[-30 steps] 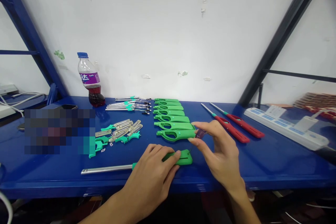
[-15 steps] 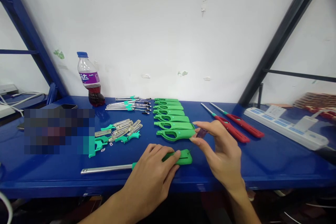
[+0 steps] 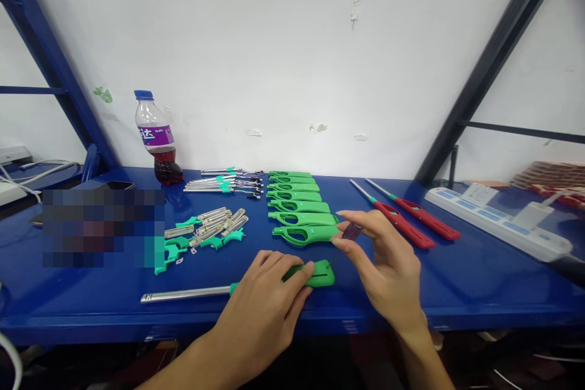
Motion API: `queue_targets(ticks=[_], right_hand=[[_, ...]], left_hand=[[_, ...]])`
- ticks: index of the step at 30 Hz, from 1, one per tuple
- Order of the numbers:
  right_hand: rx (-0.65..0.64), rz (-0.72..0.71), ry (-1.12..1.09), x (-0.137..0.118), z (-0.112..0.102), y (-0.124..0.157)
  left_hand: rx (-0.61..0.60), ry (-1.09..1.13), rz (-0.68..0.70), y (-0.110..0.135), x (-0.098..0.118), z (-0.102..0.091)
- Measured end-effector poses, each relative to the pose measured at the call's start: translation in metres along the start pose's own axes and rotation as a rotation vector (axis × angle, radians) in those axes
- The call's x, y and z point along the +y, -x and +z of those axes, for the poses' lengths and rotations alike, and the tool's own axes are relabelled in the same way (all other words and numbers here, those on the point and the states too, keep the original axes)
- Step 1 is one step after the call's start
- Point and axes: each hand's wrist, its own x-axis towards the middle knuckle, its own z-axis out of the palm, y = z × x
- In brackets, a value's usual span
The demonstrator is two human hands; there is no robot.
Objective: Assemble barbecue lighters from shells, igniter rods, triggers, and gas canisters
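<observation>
My left hand (image 3: 269, 292) is closed over a green long-nosed lighter (image 3: 322, 274) lying on the blue table, its metal tube (image 3: 185, 295) pointing left. The fingers hide the lighter's middle. Between the thumb and forefinger of my right hand (image 3: 388, 262) is a small dark purple, see-through piece (image 3: 351, 231); its exact kind is unclear. That hand is raised just right of a stack of green lighter shells (image 3: 315, 234). Left of the shells lie clear fuel tanks (image 3: 211, 225), green plastic trigger parts (image 3: 173, 251) and several metal lighter tubes (image 3: 210, 185) with wires.
Two red long-nosed lighters (image 3: 402, 219) lie at the right, beside a white power strip (image 3: 498, 219). A bottle of dark drink (image 3: 158, 140) stands at the back left. The blue table (image 3: 384, 317) meets a white wall, with frame posts at both sides.
The purple piece and my right fingertips have shifted very slightly. My left hand and the lighter under it stay where they were.
</observation>
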Motion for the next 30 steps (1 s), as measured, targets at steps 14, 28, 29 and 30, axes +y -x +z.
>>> queue_targets(ticks=[14, 28, 29, 30], right_hand=[[-0.013, 0.038, -0.072, -0.0002, 0.0015, 0.0007], [0.007, 0.042, -0.034, -0.0011, 0.0011, -0.0008], [0.006, 0.041, -0.034, -0.0011, 0.0011, -0.0009], [0.006, 0.041, -0.033, -0.0012, 0.0011, -0.001]], left_hand=[[-0.011, 0.008, -0.004, 0.0002, 0.0005, -0.0005], [-0.012, -0.002, -0.001, -0.0004, 0.0012, -0.0004], [-0.015, -0.002, -0.004, 0.0001, 0.0015, -0.0006], [-0.018, -0.001, -0.006, 0.0005, 0.0017, -0.0008]])
